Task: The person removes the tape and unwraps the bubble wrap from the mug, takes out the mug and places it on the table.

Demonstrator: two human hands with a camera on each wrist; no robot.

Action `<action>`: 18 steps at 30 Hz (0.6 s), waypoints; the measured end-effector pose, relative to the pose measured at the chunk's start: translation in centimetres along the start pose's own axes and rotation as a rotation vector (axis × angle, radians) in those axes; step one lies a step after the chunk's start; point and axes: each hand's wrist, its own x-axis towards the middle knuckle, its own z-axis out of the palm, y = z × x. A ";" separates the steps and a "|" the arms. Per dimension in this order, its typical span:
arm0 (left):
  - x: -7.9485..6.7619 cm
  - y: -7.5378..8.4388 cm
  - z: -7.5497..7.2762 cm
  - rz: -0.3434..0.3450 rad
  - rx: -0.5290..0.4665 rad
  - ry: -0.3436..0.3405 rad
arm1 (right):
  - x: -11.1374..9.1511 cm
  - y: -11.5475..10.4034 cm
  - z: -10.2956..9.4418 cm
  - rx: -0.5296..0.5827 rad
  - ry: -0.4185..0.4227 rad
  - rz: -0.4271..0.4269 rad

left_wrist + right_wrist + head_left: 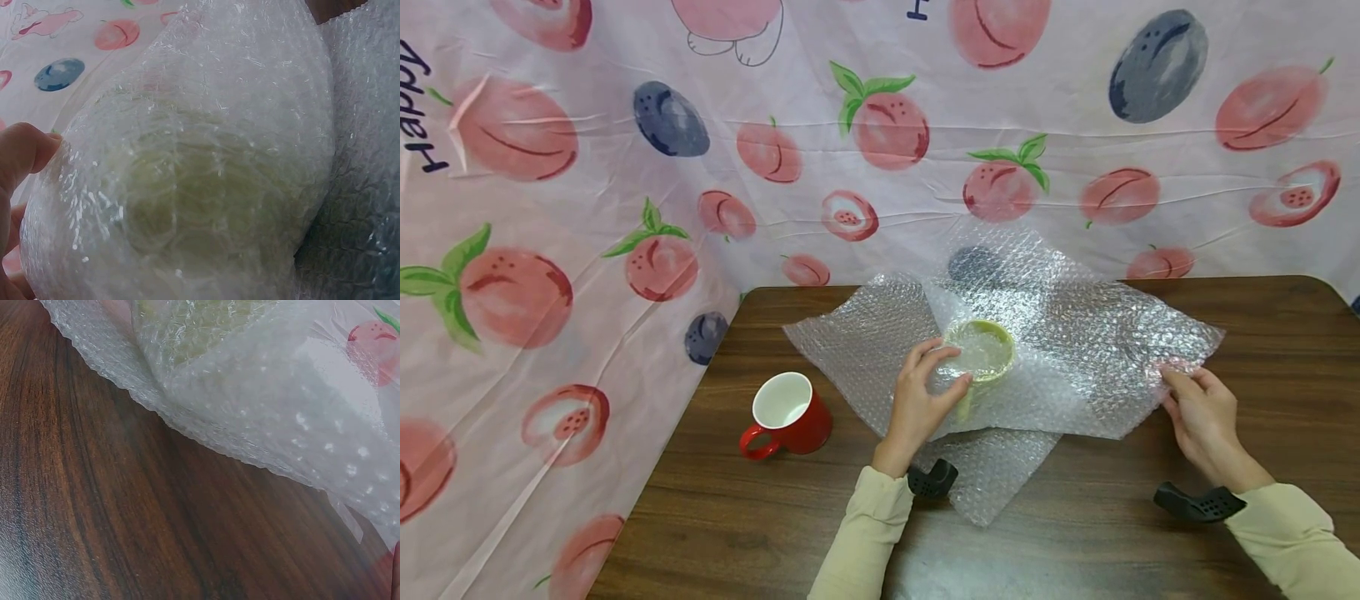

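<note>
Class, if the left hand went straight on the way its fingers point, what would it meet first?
The left hand would likely meet the bubble wrap directly ahead, then the green-rimmed cup within it; the exact depth is unclear.

Cup (1000,333) yellowish; mug (807,427) red, white inside; table (700,533) streaked brown; backdrop (925,183) pink, fruit-printed.
</note>
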 end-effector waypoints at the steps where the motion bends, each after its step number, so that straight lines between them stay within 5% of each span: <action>1: 0.0 0.0 0.0 0.000 0.000 0.000 | 0.0 0.0 0.0 0.005 -0.002 -0.005; 11: 0.1 0.0 0.1 -0.006 0.004 0.001 | 0.2 -1.1 -0.4 0.103 0.015 -0.044; 18: 0.0 0.1 0.0 -0.013 0.005 -0.004 | 4.7 -0.2 -4.4 0.085 -0.026 -0.162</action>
